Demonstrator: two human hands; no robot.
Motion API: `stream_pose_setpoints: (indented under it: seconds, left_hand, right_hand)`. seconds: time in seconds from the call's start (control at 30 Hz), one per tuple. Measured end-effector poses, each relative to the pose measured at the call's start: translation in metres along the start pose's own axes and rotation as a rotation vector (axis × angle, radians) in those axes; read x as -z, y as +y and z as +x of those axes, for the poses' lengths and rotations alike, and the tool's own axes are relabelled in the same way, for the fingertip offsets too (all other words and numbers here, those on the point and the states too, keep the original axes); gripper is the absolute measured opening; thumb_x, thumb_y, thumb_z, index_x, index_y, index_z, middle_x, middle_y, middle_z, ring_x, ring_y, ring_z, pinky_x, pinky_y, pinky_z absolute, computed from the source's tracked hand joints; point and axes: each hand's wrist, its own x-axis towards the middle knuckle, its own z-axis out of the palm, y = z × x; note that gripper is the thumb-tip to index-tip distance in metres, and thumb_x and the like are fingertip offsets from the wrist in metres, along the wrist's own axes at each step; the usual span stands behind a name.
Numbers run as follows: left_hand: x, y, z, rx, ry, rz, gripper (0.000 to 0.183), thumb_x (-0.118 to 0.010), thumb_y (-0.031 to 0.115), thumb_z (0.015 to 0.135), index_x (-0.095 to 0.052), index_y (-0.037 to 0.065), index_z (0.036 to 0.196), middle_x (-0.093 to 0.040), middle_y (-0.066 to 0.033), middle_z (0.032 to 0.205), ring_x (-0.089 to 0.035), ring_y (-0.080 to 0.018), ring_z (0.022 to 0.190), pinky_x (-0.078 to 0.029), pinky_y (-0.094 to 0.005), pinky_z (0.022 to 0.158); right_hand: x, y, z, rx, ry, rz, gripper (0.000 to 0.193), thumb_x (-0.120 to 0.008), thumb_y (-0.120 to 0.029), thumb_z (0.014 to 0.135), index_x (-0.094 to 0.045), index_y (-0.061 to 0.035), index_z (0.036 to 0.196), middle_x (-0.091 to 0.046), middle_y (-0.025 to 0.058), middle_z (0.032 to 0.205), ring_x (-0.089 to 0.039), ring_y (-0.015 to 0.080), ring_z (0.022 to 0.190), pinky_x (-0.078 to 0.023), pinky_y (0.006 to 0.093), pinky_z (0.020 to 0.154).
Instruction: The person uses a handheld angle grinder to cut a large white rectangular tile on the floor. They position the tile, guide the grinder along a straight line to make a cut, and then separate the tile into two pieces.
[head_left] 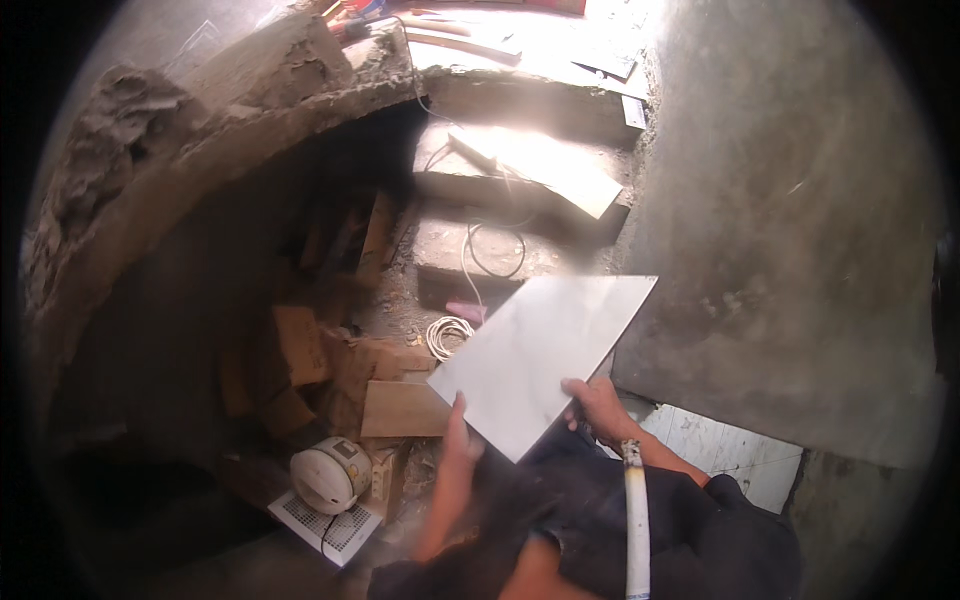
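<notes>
Between my two hands is a pale, faintly veined tile (540, 350), flat and angular, tilted over my lap. My left hand (460, 435) grips its lower left edge, with the thumb on the upper face. On the right edge, my right hand (597, 405) has its thumb on top and the fingers curled at the rim, partly hidden. Close to the camera, a cigarette (636, 530) with an ashy tip overlaps my right forearm.
Concrete steps (520, 245) rise ahead, carrying cables and a pale board (560, 170). A coiled white cable (447, 338) lies left of the tile. Cardboard pieces (400, 408), a white bucket (328, 475) and a perforated white panel (335, 530) are at lower left. A grey wall (790, 220) stands right.
</notes>
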Motion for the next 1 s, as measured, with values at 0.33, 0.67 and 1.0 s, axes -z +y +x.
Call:
stream_pose_setpoints:
  seconds: [0.33, 0.67, 1.0]
  left_hand:
    - [-0.165, 0.074, 0.069, -0.146, -0.133, 0.012, 0.051, -0.055, 0.028, 0.106, -0.043, 0.001, 0.147, -0.056, -0.0133, 0.143, -0.055, -0.0297, 0.130, -0.043, -0.0452, 0.113]
    - [-0.257, 0.083, 0.205, -0.130, 0.030, 0.072, 0.046, -0.055, 0.021, 0.105, -0.045, 0.000, 0.146, -0.058, -0.0136, 0.140, -0.056, -0.0299, 0.129, -0.043, -0.0453, 0.113]
    - [-0.365, 0.120, 0.245, -0.037, 0.248, -0.053, 0.046, -0.052, 0.025, 0.108, -0.044, -0.001, 0.145, -0.057, -0.0143, 0.142, -0.055, -0.0294, 0.131, -0.042, -0.0457, 0.114]
  right_hand:
    - [0.041, -0.120, 0.052, 0.126, 0.031, 0.211, 0.032, -0.064, -0.028, 0.093, -0.063, 0.0042, 0.090, -0.063, 0.0103, 0.073, -0.061, 0.0193, 0.055, -0.049, 0.0335, 0.049]
    - [0.112, -0.214, 0.175, 0.117, 0.050, 0.265, 0.036, -0.064, -0.030, 0.093, -0.066, 0.0054, 0.086, -0.065, 0.0121, 0.069, -0.062, 0.0199, 0.054, -0.049, 0.0321, 0.049]
    - [0.151, -0.367, 0.267, -0.188, -0.151, -0.001, 0.040, -0.063, -0.032, 0.094, -0.067, 0.0060, 0.082, -0.065, 0.0126, 0.065, -0.062, 0.0195, 0.053, -0.050, 0.0316, 0.052]
